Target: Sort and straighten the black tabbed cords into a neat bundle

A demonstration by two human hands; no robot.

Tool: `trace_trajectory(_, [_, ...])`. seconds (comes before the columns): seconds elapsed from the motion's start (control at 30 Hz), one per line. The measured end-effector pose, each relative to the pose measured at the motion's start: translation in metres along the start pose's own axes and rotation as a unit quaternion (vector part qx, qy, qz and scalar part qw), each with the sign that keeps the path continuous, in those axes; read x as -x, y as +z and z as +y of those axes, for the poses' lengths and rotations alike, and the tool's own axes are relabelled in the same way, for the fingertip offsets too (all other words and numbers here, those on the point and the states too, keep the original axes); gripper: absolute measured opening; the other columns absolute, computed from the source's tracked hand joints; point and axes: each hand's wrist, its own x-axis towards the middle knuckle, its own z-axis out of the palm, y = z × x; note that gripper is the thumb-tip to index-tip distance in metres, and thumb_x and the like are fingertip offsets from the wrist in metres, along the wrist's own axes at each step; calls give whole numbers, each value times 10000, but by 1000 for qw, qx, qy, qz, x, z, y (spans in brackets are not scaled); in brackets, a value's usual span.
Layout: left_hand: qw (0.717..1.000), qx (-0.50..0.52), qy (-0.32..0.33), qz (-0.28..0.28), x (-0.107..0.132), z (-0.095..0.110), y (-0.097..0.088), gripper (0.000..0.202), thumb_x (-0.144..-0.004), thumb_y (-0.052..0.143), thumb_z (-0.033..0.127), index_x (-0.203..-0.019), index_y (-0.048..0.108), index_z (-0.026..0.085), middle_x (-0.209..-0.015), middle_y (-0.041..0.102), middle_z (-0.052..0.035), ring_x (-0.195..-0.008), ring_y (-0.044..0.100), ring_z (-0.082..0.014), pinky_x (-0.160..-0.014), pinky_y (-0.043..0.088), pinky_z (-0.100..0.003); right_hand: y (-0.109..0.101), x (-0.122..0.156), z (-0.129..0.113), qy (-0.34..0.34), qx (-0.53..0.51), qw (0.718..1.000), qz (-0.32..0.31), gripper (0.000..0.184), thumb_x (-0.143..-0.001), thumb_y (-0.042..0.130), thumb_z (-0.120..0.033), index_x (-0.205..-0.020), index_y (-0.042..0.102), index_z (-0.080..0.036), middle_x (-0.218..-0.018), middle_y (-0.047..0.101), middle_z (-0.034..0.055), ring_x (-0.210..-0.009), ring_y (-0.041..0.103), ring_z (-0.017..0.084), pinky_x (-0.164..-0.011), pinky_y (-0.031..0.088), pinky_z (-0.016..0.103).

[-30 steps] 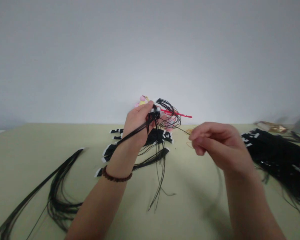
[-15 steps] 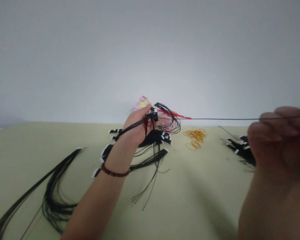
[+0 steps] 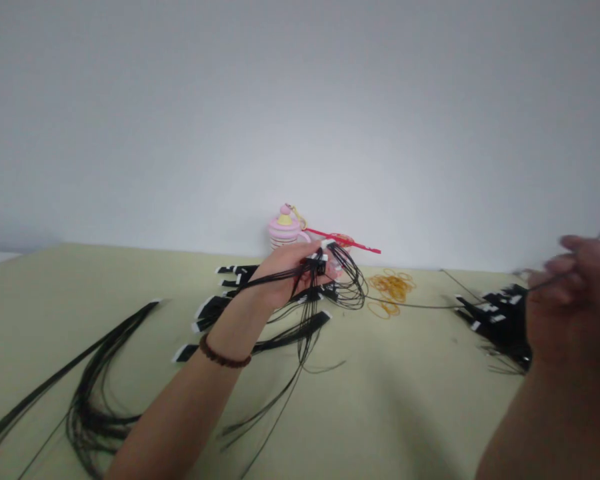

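My left hand (image 3: 280,270) is closed around a bundle of thin black wires (image 3: 311,293) with white connectors (image 3: 325,247) at its upper end. Loops of wire (image 3: 353,283) stick out past the fingers to the right, and loose ends hang down below the wrist. One single black wire (image 3: 425,306) runs from the bundle across to my right hand (image 3: 575,287), sagging a little. The right hand, slightly blurred, pinches that wire at the right edge, with the tail rising above the fingers.
Behind the left hand stand a pink lidded cup (image 3: 285,230) and a thin red stick (image 3: 365,247). Yellow rubber bands (image 3: 393,288) lie near the middle. Black wire bundles lie at the left (image 3: 95,393), under the left arm (image 3: 213,310), and at the right (image 3: 505,327).
Both hands have come lower in view. The right hand has turned, and the wire that was stretched straight now sags. The wire bundle has moved slightly down with the left hand.
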Motion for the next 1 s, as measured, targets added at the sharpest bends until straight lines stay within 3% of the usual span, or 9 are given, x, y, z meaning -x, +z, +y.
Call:
trace_trajectory(0.03, [1000,-3,14,-5,0,0,0,151,-837,521,154,-738,614,88,-632,629,-55,-585,637,-130,-590,578,-252,11,4,-4,21,-29,998,44,115,-757,659,-170,-734,727,-259,-585,535,19,-461,468,105,-396,252,274])
trace_trajectory(0.1, [999,-17,37,-4,3,-1,0,106,-806,571,154,-737,625,94,-672,626,-41,-602,621,-117,-655,588,-298,34,17,-13,59,-52,996,52,87,-709,690,-137,-660,712,-205,-495,525,-1,-410,449,92,-383,267,260])
trace_trajectory(0.2, [996,-73,49,-8,9,-2,4,129,-768,638,222,-709,639,108,-715,614,-32,-642,597,-110,-698,584,-328,68,40,-26,62,32,995,-72,84,-749,653,-196,-671,680,-177,-473,518,-33,-405,429,65,-392,293,216])
trace_trajectory(0.33, [988,-134,67,-26,15,-5,9,205,-771,636,311,-703,657,119,-749,610,-36,-685,576,-106,-703,563,-285,94,64,-31,-15,118,968,-223,157,-760,584,-131,-605,606,-142,-458,439,-63,-417,381,30,-413,292,165])
trace_trajectory(0.43, [988,-134,66,-35,17,-7,12,223,-771,635,334,-705,653,122,-731,606,-27,-677,568,-97,-690,547,-260,100,70,-28,-30,122,961,-246,169,-766,554,-111,-602,590,-132,-458,405,-69,-416,355,22,-416,275,154])
trace_trajectory(0.7, [990,-121,63,-24,16,-11,15,220,-746,656,342,-689,631,131,-675,590,-4,-609,545,-79,-604,524,-210,100,72,-25,14,114,955,-274,199,-786,522,-144,-600,591,-137,-465,423,-60,-429,360,37,-428,271,168])
trace_trajectory(1.0, [991,-114,71,-29,16,-12,17,183,-757,641,305,-690,652,135,-702,627,-29,-629,579,-98,-615,539,-221,99,72,-23,52,103,954,-278,202,-793,492,-161,-602,559,-154,-466,410,-58,-424,355,51,-424,268,181])
